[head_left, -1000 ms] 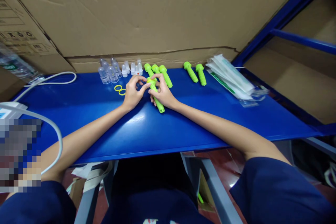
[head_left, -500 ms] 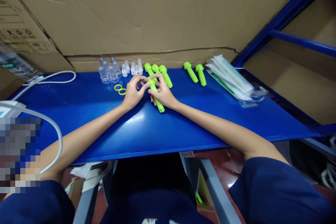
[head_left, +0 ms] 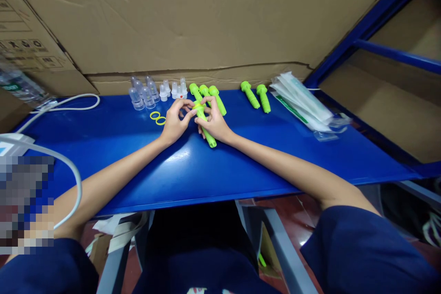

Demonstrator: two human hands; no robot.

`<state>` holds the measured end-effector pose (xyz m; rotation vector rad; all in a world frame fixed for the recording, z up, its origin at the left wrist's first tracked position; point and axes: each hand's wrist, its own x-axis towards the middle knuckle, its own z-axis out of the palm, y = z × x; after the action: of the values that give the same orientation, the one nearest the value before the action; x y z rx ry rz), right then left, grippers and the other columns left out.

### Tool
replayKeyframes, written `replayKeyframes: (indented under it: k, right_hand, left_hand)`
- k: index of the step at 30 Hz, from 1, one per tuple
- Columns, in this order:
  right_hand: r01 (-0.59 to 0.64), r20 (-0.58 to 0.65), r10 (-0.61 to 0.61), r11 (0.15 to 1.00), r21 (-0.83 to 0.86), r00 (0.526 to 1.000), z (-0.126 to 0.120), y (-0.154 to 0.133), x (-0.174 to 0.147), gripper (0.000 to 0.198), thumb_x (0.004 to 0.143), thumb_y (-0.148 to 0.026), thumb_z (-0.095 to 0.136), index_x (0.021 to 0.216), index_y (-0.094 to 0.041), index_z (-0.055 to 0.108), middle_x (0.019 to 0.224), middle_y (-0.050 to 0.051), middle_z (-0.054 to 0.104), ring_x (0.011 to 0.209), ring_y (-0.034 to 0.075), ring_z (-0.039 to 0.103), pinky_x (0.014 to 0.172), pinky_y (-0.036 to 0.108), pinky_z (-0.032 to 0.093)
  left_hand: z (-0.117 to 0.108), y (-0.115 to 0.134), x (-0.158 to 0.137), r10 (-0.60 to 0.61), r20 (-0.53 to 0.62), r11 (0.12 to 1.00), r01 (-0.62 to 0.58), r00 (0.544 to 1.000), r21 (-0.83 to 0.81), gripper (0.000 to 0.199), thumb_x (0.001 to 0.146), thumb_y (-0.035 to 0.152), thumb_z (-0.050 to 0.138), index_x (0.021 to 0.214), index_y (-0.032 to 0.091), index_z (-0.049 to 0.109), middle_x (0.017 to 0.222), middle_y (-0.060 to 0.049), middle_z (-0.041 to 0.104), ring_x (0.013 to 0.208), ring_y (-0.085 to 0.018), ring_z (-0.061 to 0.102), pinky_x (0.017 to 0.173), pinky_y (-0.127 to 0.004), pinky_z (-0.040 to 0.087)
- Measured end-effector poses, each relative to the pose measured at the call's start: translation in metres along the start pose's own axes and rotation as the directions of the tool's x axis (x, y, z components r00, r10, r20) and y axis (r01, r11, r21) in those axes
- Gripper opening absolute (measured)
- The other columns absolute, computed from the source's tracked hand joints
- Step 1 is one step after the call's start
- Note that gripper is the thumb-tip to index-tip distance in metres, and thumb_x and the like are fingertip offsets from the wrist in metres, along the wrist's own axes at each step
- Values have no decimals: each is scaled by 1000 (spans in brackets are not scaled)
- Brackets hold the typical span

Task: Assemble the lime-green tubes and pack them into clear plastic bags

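Note:
My right hand (head_left: 216, 124) is wrapped round a lime-green plastic handle (head_left: 208, 136), its ribbed end pointing down toward me. At the handle's upper end, the fingertips of my left hand (head_left: 176, 120) are closed on a yellow ring (head_left: 197, 106) lying round the collar; fingers partly hide it. Two loose yellow rings (head_left: 160, 121) lie on the table just left of my left hand. Right behind my hands are several similar green handles (head_left: 219, 101).
Clear plastic cups (head_left: 149, 99) and small white-based clear caps (head_left: 174, 90) stand at the back left. Two more green handles (head_left: 264, 99) and plastic-wrapped packets (head_left: 301, 101) lie to the right. A white cable (head_left: 77, 165) loops at left. Cardboard (head_left: 206, 18) backs the blue table (head_left: 165, 179).
Both hands stay at the handle's upper end. My right fingertips have shifted slightly at the collar, and more of the yellow there shows now.

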<state>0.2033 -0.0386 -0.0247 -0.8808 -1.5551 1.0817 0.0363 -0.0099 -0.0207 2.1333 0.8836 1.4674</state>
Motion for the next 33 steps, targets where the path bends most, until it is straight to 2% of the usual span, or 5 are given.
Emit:
replayKeyframes:
  k: [8, 16, 24, 28, 33]
  right_hand:
    - [-9, 6, 9, 1000, -18, 1000, -1, 0, -1, 47, 84, -27, 67, 108, -30, 27, 95, -4, 62, 43, 6, 54, 29, 20, 47]
    - [5, -57, 0, 996, 94, 998, -1, 10, 5, 53, 86, -38, 74, 104, -30, 25, 108, -1, 66, 47, 7, 63, 36, 23, 56]
    - [-41, 51, 36, 994, 106, 998, 0, 3, 3, 49, 96, -59, 65, 117, -27, 33, 84, -5, 68, 47, 11, 65, 39, 22, 58]
    - [-14, 35, 11, 996, 90, 999, 1, -1, -1, 56, 96, -58, 66, 126, -29, 29, 93, -2, 73, 44, 11, 64, 36, 24, 57]
    - [1, 65, -5, 998, 66, 998, 2, -3, -3, 48, 99, -56, 64, 122, -30, 30, 104, 1, 74, 43, 9, 63, 34, 24, 56]
  left_hand:
    - [-1, 0, 1, -3, 35, 1000, 3, 999, -12, 12, 92, 23, 70, 103, 19, 68, 103, -6, 72, 84, -15, 67, 69, -25, 50]
    - [4, -6, -1, -38, 0, 997, 38, 999, -61, 19, 93, 24, 69, 108, 20, 58, 107, -6, 70, 87, -14, 70, 68, -24, 50]
    - [3, -2, -1, -5, -24, 999, 4, 1000, -46, 21, 96, 27, 67, 114, 21, 59, 108, -6, 74, 99, -17, 72, 76, -27, 53]
    - [0, 0, -1, 10, -35, 1000, -10, 999, -6, 19, 97, 31, 67, 112, 21, 62, 110, -6, 73, 97, -17, 71, 74, -27, 51]
    - [0, -1, -1, 1, -29, 1000, -1, 1000, 15, 20, 96, 34, 68, 111, 22, 62, 109, -7, 71, 97, -17, 69, 72, -26, 51]
